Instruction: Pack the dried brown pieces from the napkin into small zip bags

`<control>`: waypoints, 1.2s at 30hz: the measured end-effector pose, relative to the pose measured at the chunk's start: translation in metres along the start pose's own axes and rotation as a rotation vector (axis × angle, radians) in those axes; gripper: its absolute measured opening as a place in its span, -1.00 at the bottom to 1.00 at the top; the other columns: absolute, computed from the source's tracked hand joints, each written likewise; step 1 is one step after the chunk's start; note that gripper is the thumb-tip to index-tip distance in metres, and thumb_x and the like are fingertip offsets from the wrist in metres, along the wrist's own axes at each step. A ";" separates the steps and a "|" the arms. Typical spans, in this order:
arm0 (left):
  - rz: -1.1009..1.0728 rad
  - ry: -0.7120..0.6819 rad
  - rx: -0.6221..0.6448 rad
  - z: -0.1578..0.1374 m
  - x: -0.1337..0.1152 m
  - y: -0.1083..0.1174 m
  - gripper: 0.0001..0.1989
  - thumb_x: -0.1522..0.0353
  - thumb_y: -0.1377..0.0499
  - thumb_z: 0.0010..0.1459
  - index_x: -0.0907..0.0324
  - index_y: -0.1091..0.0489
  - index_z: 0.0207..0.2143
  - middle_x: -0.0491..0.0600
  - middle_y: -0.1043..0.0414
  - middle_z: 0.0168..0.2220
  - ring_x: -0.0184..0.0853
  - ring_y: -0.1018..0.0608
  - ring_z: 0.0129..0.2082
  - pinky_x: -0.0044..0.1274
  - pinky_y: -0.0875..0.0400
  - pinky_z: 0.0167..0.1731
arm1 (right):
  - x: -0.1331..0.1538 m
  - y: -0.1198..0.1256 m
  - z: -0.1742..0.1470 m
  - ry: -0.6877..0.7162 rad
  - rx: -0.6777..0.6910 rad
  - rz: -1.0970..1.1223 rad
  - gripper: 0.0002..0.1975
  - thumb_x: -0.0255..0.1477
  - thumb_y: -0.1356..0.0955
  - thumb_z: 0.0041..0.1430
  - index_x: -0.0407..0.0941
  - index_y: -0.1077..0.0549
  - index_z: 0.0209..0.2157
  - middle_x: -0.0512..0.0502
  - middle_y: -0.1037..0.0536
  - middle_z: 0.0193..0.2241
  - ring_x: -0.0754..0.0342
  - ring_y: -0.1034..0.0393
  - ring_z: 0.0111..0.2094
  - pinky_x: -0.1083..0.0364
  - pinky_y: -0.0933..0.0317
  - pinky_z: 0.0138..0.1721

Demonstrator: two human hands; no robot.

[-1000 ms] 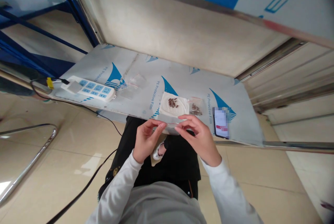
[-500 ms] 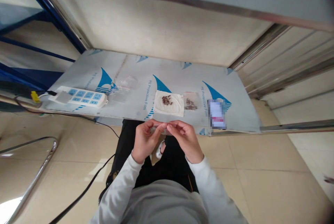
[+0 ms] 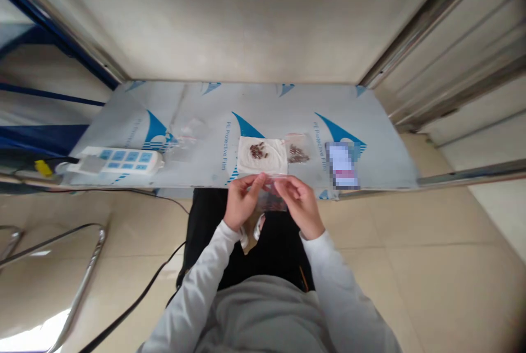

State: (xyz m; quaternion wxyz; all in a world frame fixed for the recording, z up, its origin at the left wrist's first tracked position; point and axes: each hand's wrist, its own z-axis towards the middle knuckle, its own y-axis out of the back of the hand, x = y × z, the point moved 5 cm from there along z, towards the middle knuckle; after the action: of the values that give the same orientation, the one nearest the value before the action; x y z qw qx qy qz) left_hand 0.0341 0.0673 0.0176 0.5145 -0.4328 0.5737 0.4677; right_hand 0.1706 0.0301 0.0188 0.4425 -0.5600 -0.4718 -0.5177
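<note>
My left hand [image 3: 244, 199] and my right hand [image 3: 301, 205] pinch the top edge of a small clear zip bag [image 3: 272, 199] at the table's front edge. Some dark bits show low in the bag, too blurred to name. Just beyond my hands lies a white cloth or paper square [image 3: 271, 164] with a heap of small brown pieces [image 3: 258, 150] on it. To its right, touching or nearly so, is another clear zip bag [image 3: 302, 138] holding similar brown pieces [image 3: 296, 153].
A white power strip [image 3: 119, 160] with a plug in it lies at the table's left. Crumpled clear bags [image 3: 187, 139] are beside it. A phone [image 3: 343, 165] lies right of the filled bag. A black cable [image 3: 139, 295] crosses the floor, near a metal chair frame [image 3: 88, 265].
My hands have moved slightly right and a little farther apart, and the bag between them now hangs in fuller view. The camera has tilted down, so the upper shelf is out of sight.
</note>
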 end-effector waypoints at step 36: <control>-0.085 -0.007 -0.387 -0.007 0.021 0.070 -0.58 0.16 -0.13 0.18 0.16 -0.39 0.03 0.09 -0.46 -0.01 -0.30 -0.54 -0.16 -0.49 -0.42 -0.16 | 0.015 -0.079 0.041 0.141 0.035 -0.113 -0.68 -0.19 -0.29 0.21 -0.10 -0.53 -0.17 -0.16 -0.61 -0.19 -0.02 -0.53 -0.25 0.05 -0.42 -0.21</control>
State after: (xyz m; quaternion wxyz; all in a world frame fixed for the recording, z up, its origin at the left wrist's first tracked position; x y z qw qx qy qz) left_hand -0.0377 0.0728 0.0030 0.4431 -0.5458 0.4525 0.5486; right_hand 0.0992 0.0849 0.0315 0.4543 -0.4868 -0.4794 -0.5717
